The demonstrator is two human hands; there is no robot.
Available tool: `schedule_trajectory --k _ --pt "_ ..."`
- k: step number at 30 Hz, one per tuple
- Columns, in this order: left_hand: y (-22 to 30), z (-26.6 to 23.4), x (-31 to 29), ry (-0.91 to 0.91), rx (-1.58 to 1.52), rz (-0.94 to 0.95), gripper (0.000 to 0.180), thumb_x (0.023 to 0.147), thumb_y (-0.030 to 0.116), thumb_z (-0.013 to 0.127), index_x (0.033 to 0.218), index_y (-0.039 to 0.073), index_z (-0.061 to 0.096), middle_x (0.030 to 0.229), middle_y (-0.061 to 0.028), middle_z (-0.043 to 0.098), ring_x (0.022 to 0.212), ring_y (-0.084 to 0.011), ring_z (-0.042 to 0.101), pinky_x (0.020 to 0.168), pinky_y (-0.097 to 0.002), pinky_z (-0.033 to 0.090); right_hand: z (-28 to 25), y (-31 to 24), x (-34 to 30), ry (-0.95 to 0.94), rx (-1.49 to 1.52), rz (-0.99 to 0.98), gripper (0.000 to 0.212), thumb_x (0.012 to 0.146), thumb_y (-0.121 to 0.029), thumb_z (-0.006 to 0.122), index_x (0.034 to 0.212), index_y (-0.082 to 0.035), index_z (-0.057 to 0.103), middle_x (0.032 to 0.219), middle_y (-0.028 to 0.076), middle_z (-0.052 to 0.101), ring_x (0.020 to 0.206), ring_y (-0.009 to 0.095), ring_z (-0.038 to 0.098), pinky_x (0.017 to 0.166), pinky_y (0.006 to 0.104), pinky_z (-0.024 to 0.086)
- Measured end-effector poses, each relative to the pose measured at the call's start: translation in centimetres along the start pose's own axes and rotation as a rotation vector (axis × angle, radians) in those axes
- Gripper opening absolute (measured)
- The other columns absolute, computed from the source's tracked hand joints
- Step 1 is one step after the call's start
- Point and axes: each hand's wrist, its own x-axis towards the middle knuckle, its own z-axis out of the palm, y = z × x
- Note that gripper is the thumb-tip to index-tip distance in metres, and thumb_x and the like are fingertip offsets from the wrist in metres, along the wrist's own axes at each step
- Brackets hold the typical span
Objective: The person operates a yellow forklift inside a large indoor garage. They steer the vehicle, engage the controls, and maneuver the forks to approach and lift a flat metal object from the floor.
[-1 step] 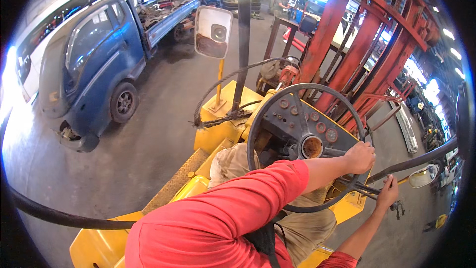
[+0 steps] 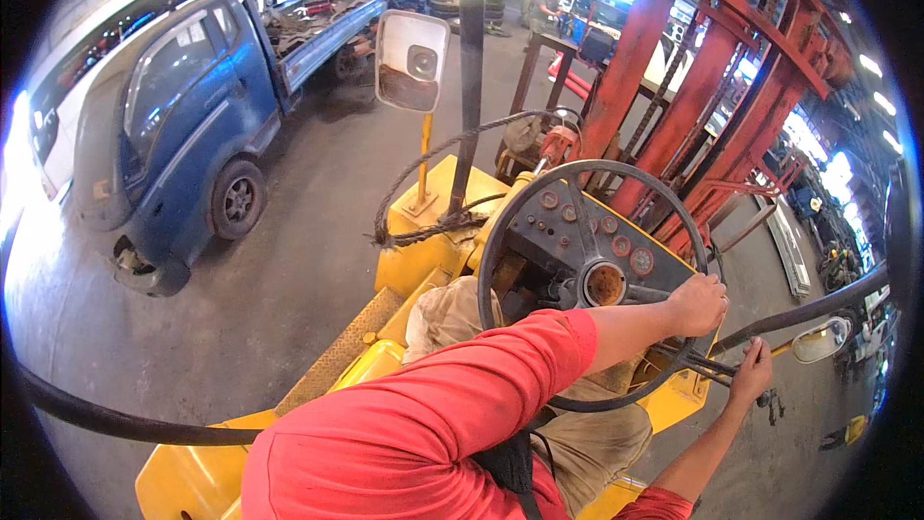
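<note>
1. Yellow machine: fills the lower middle of the view. The person sits on it, tan trousers on both sides of the steering column.
2. Blue truck: parked on the left, well apart from the machine, its cab toward the viewer and a loaded flat bed behind.
3. Red mast: worn uprights with chains, ahead and to the right.
4. Steering wheel: dark rim, tilted, in front of the person. Hub centre open and rust-brown.
5. Instrument panel: grey, round gauges, seen through the wheel.
6. Pale rectangular mirror: on a yellow post, left of the wheel.
7. Left hand: the red-sleeved arm crosses over the wheel to its right side. Fingers wrap the rim, close together.
8. Right hand: lower, just outside the rim. Fingers bent and bunched; cannot tell whether they pinch a lever.
9. Thin dark levers: at least 2, running from below the rim toward the right hand.
</note>
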Motion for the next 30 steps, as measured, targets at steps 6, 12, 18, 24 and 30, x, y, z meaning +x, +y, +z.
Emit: schedule_trajectory --k 6,12,18,24,30 --pt "0.5 -0.5 0.0 0.031 0.004 0.016 0.025 0.091 0.033 0.065 0.083 0.01 0.073 0.091 -0.0097 0.067 0.097 -0.03 0.063 0.083 -0.0466 0.051 1.3 -1.6 -0.5 0.188 -0.006 -0.098 0.035 0.108 -0.035 0.059 0.116 -0.005 0.073 0.096 0.015 0.078 0.085 0.027 0.075 0.076 0.0395 0.056" --pt "0.4 -1.5 0.1 0.038 0.002 0.044 0.023 0.091 0.03 0.068 0.083 0.009 0.073 0.087 -0.0092 0.065 0.094 -0.0299 0.063 0.081 -0.0451 0.051 1.4 -5.1 1.5 0.165 -0.1 -0.022 0.033 0.106 -0.036 0.061 0.116 -0.008 0.073 0.093 0.016 0.077 0.086 0.033 0.075 0.077 0.0426 0.056" --pt "1.1 -1.2 0.6 0.035 -0.03 0.053 0.025 0.092 0.032 0.067 0.087 0.009 0.074 0.09 -0.0095 0.066 0.096 -0.0306 0.063 0.083 -0.046 0.051 0.2 -3.8 1.8 0.167 -0.154 -0.247 0.028 0.103 -0.029 0.067 0.113 -0.003 0.072 0.102 0.016 0.075 0.091 0.026 0.072 0.08 0.0407 0.054" --pt "0.2 -1.1 1.1 0.015 -0.033 0.081 0.028 0.093 0.033 0.066 0.08 0.009 0.07 0.089 -0.0117 0.066 0.094 -0.0332 0.064 0.083 -0.047 0.053 4.4 -3.7 -13.3 0.422 0.099 -0.243 0.027 0.103 -0.024 0.063 0.111 0.002 0.063 0.103 0.013 0.063 0.092 0.028 0.059 0.088 0.0425 0.05" --pt "0.3 -1.7 1.6 0.053 -0.108 0.124 0.028 0.092 0.031 0.068 0.077 0.008 0.068 0.083 -0.0127 0.062 0.084 -0.0357 0.062 0.076 -0.0486 0.052 16.7 -3.7 -11.2 -0.826 -0.156 -0.047 0.032 0.103 -0.033 0.066 0.108 -0.001 0.067 0.098 0.009 0.069 0.096 0.021 0.064 0.087 0.0399 0.051"
